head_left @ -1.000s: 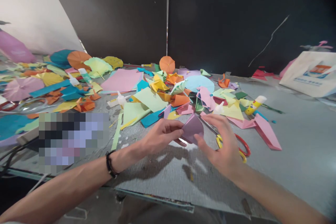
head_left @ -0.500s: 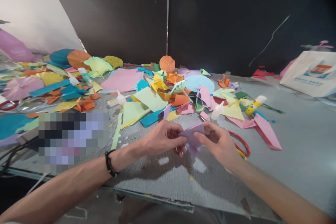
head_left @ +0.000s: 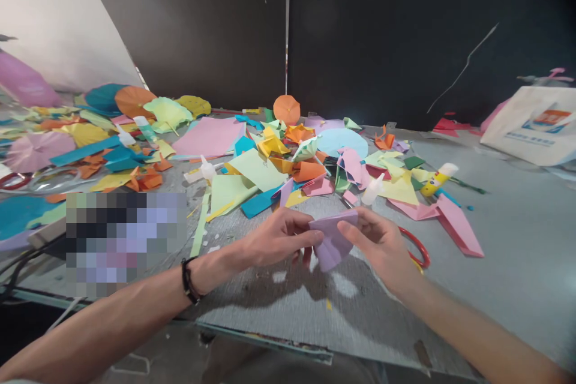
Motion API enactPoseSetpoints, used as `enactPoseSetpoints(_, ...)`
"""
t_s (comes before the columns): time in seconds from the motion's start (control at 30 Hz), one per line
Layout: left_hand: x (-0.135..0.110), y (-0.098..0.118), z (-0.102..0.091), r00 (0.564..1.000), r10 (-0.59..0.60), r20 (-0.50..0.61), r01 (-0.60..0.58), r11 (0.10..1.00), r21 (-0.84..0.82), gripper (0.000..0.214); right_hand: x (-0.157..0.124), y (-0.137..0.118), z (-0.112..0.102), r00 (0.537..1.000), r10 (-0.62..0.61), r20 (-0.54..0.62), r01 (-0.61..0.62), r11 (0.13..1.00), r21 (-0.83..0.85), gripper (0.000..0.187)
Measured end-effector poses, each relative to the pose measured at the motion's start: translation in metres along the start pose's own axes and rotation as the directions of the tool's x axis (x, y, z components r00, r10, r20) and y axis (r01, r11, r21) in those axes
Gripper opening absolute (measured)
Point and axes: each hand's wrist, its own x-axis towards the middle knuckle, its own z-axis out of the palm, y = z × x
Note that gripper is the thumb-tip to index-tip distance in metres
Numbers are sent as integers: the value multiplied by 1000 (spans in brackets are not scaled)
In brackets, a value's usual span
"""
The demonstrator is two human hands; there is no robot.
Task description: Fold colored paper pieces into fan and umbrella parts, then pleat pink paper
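Between my two hands, just above the grey table [head_left: 292,306], is a folded piece of purple paper [head_left: 333,243] with creases running down it. My left hand [head_left: 288,237] pinches its left edge, thumb in front and fingers behind. Its upper right corner is pinched by my right hand [head_left: 378,246], thumb on the near face. Scissors with a red and yellow handle [head_left: 418,246] lie partly hidden behind my right hand. A small white glue bottle [head_left: 372,190] stands beyond that hand.
Coloured paper scraps, such as a pink folded strip [head_left: 459,228], cover the table behind my hands. A yellow glue stick [head_left: 438,180] lies at right, a white bag [head_left: 531,126] farther back. A blurred-out patch [head_left: 126,246] is at left. A dark panel [head_left: 382,30] rises behind.
The purple paper has turned and spread, showing a wider fan-like face hanging lower between my hands. My right hand has shifted slightly right. Both hands keep their pinch.
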Motion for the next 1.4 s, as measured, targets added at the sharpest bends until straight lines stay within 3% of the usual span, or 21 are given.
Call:
enactPoseSetpoints(0.17,-1,-1,1,1000,13,1,-13,998,-54,42,-1,5,-1,999,-5,32,9,992,-127,22)
enactPoseSetpoints(0.27,0,0,3,999,-6,36,10,992,-129,40,-3,7,-1,983,-181,1,173,938,-300,11)
enactPoseSetpoints(0.33,-1,2,5,999,-28,45,36,982,-184,35,-6,7,-1,928,-369,54,355,829,-433,3)
enactPoseSetpoints(0.4,-1,4,5,997,-45,60,58,969,-242,33,-8,6,-1,838,-523,156,523,686,-506,10)
enactPoseSetpoints(0.47,-2,5,6,997,-43,68,60,961,-271,35,-9,5,-2,766,-601,228,616,586,-527,20)
enactPoseSetpoints(0.63,-4,4,5,997,-24,71,41,967,-253,38,-8,4,-6,721,-613,323,670,496,-553,29)
enactPoseSetpoints(0.8,-3,-1,5,997,-2,74,28,939,-342,38,-6,1,-8,632,-639,439,749,360,-556,37)
enactPoseSetpoints(1.0,0,2,-1,994,26,107,17,923,-386,43,-5,-2,-10,638,-594,490,746,319,-585,45)
enactPoseSetpoints(1.17,-2,12,-4,995,29,99,-3,968,-249,35,-4,1,-11,666,-568,484,729,358,-583,51)
enactPoseSetpoints(1.4,1,8,-4,988,124,89,-99,965,-243,33,-5,0,-14,681,-554,479,724,413,-552,58)
